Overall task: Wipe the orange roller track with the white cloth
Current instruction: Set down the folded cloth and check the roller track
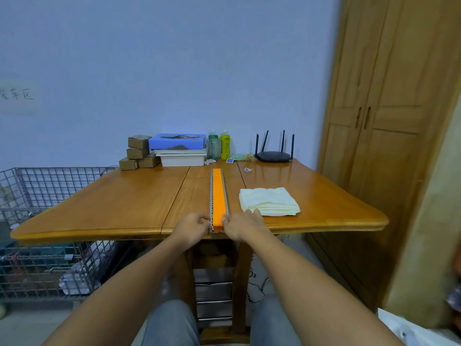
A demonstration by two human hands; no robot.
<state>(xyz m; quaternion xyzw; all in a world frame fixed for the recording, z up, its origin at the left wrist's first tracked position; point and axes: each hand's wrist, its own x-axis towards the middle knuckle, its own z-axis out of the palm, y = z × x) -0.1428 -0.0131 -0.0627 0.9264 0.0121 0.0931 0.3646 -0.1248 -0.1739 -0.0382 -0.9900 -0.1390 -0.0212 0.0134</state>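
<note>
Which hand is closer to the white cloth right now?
Right. The right hand pinches the orange roller track at its near end, right next to the white cloth; the left hand pinches the opposite edge, across the track.

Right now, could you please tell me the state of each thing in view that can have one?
orange roller track: flat on the table, near end at the edge, held.
white cloth: folded, beside the track, not held.
left hand: grips the track's left rail.
right hand: grips the track's right rail.
wardrobe doors: shut.
green bottle: upright, capped.
yellow bottle: upright, capped.
</note>
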